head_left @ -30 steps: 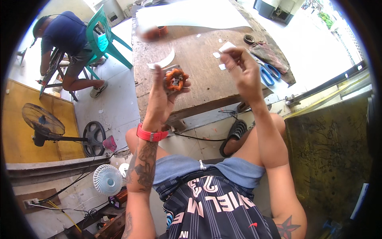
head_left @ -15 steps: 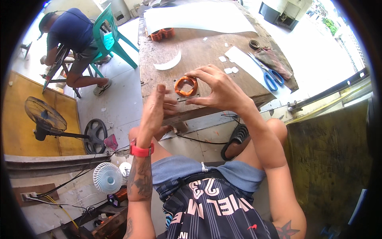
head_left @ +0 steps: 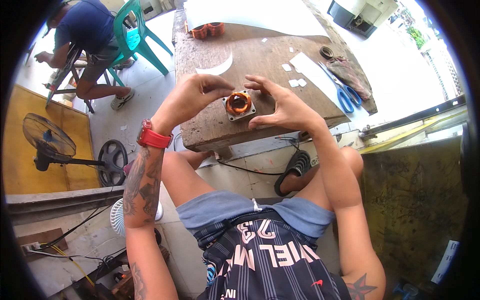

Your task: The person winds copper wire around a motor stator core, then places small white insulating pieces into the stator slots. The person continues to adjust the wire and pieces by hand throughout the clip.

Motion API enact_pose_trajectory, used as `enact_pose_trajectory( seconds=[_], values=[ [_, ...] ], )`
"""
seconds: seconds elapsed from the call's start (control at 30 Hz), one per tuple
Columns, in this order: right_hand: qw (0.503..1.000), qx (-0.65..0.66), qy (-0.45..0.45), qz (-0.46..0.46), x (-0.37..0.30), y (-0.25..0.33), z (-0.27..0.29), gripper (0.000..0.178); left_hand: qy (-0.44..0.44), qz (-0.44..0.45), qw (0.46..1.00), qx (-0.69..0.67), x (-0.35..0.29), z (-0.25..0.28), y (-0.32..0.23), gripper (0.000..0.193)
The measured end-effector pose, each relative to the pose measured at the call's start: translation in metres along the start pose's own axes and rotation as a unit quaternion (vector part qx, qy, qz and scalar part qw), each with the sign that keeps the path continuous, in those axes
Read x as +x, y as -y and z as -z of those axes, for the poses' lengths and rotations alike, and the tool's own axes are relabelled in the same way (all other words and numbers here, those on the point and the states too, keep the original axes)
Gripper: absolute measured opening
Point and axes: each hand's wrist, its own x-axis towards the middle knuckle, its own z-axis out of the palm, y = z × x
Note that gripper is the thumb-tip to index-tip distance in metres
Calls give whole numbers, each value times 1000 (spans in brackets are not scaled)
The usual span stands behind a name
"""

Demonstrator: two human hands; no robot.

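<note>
A small motor stator [head_left: 239, 105] with a square metal core and a ring of orange copper windings sits near the table's front edge. Just left of it is my left hand [head_left: 197, 95], its thumb and fingertips brought together in a pinch by the stator's upper left corner. What the pinch holds, if anything, is hidden. On the stator's other side my right hand [head_left: 285, 107] is open, thumb and fingers spread wide with a gap between them and the core.
On the wooden table [head_left: 200, 122] lie white sheets [head_left: 260, 17], a curved white strip [head_left: 217, 66], small paper pieces, blue-handled scissors [head_left: 345, 97], a tape roll [head_left: 326, 52], a cloth [head_left: 350, 75] and copper coils [head_left: 207, 30]. A person [head_left: 85, 30] works beside a green chair [head_left: 137, 37]; a black fan [head_left: 50, 142] stands left.
My left hand has risen and its fingers have drawn together beside the stator. The right hand has shifted slightly right and its fingers stand farther from the windings, so the square core shows.
</note>
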Motion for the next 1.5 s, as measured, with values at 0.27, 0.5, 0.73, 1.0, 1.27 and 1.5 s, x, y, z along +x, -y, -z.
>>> enact_pose_trajectory(
  seconds=[0.27, 0.5, 0.73, 1.0, 1.27, 1.5],
  values=[
    [997, -45, -55, -21, 5, 12, 8, 52, -149, 112, 938, -293, -1, 8, 18, 38],
    [997, -1, -65, 35, 24, 21, -12, 24, -165, -16, 948, -272, 11, 9, -20, 33],
    [979, 181, 32, 93, -53, 21, 44, 13, -149, -88, 947, 270, -43, -44, -34, 65],
    [991, 117, -13, -58, -49, 25, 44, 20, -95, -14, 959, 265, -15, -59, -16, 72],
    [959, 227, 35, -167, -44, 17, 23, 41, -144, -135, 977, 86, -13, -61, -45, 34],
    [860, 422, 90, -272, -36, 26, -44, 59, -47, -276, 937, 208, -96, -116, -61, 43]
  ],
)
